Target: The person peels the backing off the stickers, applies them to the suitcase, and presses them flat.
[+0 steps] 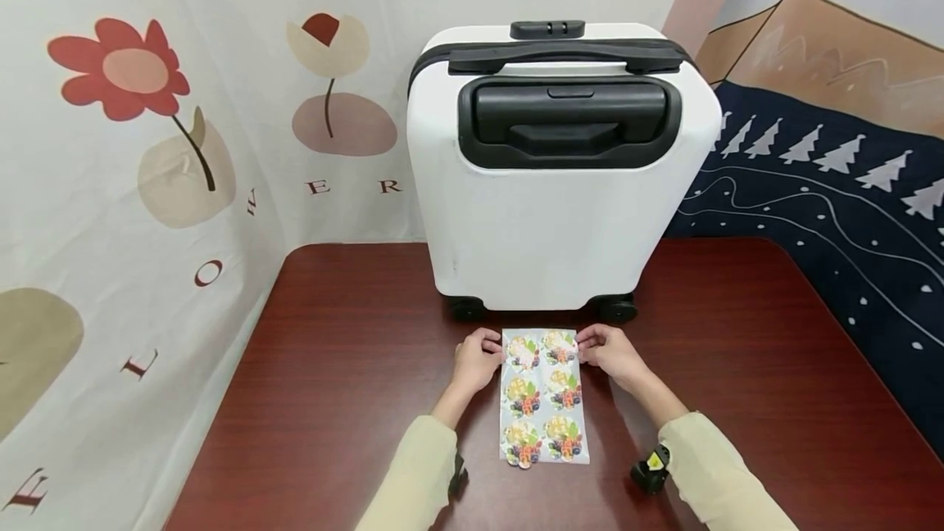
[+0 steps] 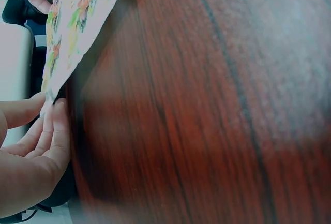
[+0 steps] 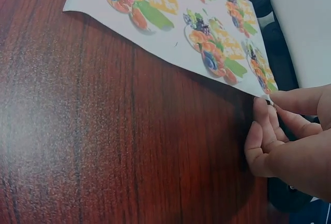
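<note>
A white sticker sheet [image 1: 542, 424] printed with several fruit-and-berry stickers hangs between both hands, in front of the suitcase. My left hand [image 1: 476, 360] pinches its upper left edge between thumb and fingers. On the opposite side my right hand [image 1: 610, 352] pinches the upper right corner. In the left wrist view the sheet [image 2: 70, 32] slants up from the left hand's fingertips [image 2: 39, 100]. The right wrist view shows the sheet's printed face [image 3: 176, 43] and the right thumb and finger at its corner. One sticker pokes past the bottom edge in the head view.
An upright white suitcase [image 1: 546, 236] with black handles and wheels stands at the back of the reddish-brown wooden table [image 1: 347, 367]. A cloth with printed flowers and letters [image 1: 221, 252] hangs at the left and behind. To the right is a dark cloth with white trees [image 1: 833, 211].
</note>
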A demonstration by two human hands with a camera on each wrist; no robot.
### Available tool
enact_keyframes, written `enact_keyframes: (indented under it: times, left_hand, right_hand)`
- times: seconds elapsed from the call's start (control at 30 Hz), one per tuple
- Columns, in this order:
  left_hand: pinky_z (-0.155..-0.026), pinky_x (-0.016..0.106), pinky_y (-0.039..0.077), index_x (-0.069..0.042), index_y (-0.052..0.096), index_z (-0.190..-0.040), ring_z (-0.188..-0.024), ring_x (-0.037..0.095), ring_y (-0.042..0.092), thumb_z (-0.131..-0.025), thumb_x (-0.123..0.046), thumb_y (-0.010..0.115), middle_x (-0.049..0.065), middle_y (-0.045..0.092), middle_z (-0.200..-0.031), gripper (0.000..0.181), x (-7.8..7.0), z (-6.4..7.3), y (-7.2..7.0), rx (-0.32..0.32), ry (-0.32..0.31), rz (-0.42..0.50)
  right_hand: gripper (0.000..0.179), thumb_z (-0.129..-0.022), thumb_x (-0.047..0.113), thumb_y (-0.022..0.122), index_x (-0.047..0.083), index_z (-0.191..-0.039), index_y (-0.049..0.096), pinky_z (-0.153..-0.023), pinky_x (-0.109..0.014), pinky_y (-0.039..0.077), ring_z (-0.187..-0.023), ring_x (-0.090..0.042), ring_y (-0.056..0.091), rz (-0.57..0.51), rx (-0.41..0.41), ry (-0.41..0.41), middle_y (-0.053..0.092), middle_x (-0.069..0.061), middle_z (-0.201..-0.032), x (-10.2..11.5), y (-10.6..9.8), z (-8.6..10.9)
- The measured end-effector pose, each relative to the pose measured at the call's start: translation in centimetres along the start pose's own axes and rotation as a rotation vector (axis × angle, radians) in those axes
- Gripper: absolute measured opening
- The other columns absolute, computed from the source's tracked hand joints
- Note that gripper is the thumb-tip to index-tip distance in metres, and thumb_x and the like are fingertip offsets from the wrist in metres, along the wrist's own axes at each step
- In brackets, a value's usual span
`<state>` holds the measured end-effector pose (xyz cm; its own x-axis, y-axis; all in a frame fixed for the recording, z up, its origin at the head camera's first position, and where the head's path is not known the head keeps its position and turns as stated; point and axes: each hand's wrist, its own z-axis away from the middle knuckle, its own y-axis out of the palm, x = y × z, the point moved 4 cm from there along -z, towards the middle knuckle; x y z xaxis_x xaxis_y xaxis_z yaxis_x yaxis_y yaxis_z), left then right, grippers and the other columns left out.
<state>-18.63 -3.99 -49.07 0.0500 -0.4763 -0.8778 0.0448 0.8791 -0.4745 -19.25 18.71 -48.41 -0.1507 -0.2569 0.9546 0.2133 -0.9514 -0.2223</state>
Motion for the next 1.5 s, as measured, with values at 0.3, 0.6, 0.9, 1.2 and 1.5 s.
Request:
enact_keyframes:
  times: [0.3, 0.6, 0.9, 1.2, 1.5]
  left_hand:
    - [-0.052, 0.023, 0.048, 0.001, 0.062, -0.086, -0.06, 0.015, 0.059, -0.076, -0.001, 0.071, 0.005, 0.062, -0.069, 0.013, -0.6, 0.3, -0.6, 0.002, 0.035, 0.035]
    - [-0.055, 0.026, 0.051, 0.004, 0.061, -0.081, -0.061, 0.016, 0.06, -0.078, 0.001, 0.067, 0.007, 0.062, -0.071, 0.007, -1.9, 0.7, -1.4, 0.082, 0.051, 0.148]
    - [-0.064, 0.04, 0.052, 0.008, 0.059, -0.084, -0.066, 0.023, 0.06, -0.082, 0.001, 0.063, 0.014, 0.062, -0.074, 0.007, -3.7, 1.5, -2.5, 0.131, 0.066, 0.237]
    - [-0.062, 0.04, 0.052, 0.006, 0.059, -0.082, -0.062, 0.016, 0.058, -0.082, 0.001, 0.064, 0.01, 0.06, -0.07, 0.007, -2.9, 1.1, -2.1, 0.152, 0.064, 0.242]
    - [-0.061, 0.036, 0.052, 0.004, 0.06, -0.081, -0.063, 0.019, 0.059, -0.082, 0.002, 0.064, 0.009, 0.061, -0.07, 0.005, -3.2, 1.3, -2.0, 0.159, 0.08, 0.254]
  right_hand:
    - [0.009, -0.081, -0.013, 0.053, -0.014, -0.09, 0.054, -0.061, -0.027, 0.048, -0.067, -0.015, 0.055, 0.008, -0.059, -0.001, 0.058, -0.011, -0.075, 0.9, -0.3, 0.5]
    - [0.012, -0.08, -0.012, 0.056, -0.014, -0.092, 0.053, -0.064, -0.031, 0.051, -0.068, -0.013, 0.057, -0.007, -0.019, -0.052, 0.059, -0.013, -0.077, 1.8, -1.0, 1.2]
    - [0.015, -0.08, -0.011, 0.058, -0.013, -0.094, 0.053, -0.066, -0.034, 0.051, -0.07, -0.014, 0.057, -0.003, 0.016, -0.069, 0.059, -0.014, -0.081, 2.9, -1.3, 1.9]
    - [0.015, -0.08, -0.01, 0.058, -0.013, -0.094, 0.054, -0.066, -0.035, 0.051, -0.07, -0.014, 0.056, 0.021, 0.02, -0.068, 0.059, -0.013, -0.08, 3.2, -1.4, 2.0]
    - [0.015, -0.081, -0.008, 0.059, -0.012, -0.096, 0.056, -0.065, -0.034, 0.051, -0.07, -0.014, 0.058, 0.083, 0.008, -0.168, 0.06, -0.018, -0.083, 5.2, -1.4, 2.2]
